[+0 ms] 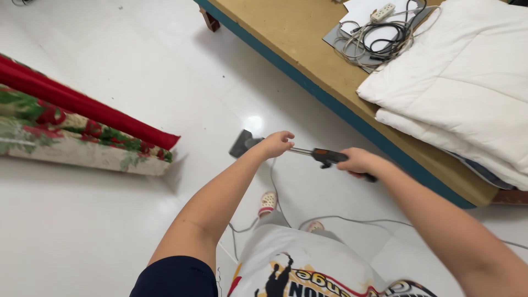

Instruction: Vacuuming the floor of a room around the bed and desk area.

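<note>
Slim silver metal vacuum wand with dark grey floor head and black-and-orange grip (pixel 300 150): held low over glossy white tiled floor (pixel 110 220), floor head down on the tiles out in front of the feet. Step in hand, by judgement: a sweeping pass of the floor beside the bed. Next move judged to call for a steady two-handed push with the head kept flat, clear of the thin grey cord (pixel 352 220) trailing by the feet.

Left hand (pixel 276 144): fingers curled and pressed together around the tube, near the head end. Right hand (pixel 358 162): fingers wrapped tight round the grip (fingertips hidden underneath).

Wand looks straight, rigid, light; no damage visible.

Surroundings: low wooden bed platform with teal edge (pixel 308 82) to the right, carrying folded white quilted bedding (pixel 467 88) and a tangle of cables with white power strip (pixel 377 38). Rolled red floral mattress (pixel 82 132) lying on the floor to the left, well apart from the head.
</note>
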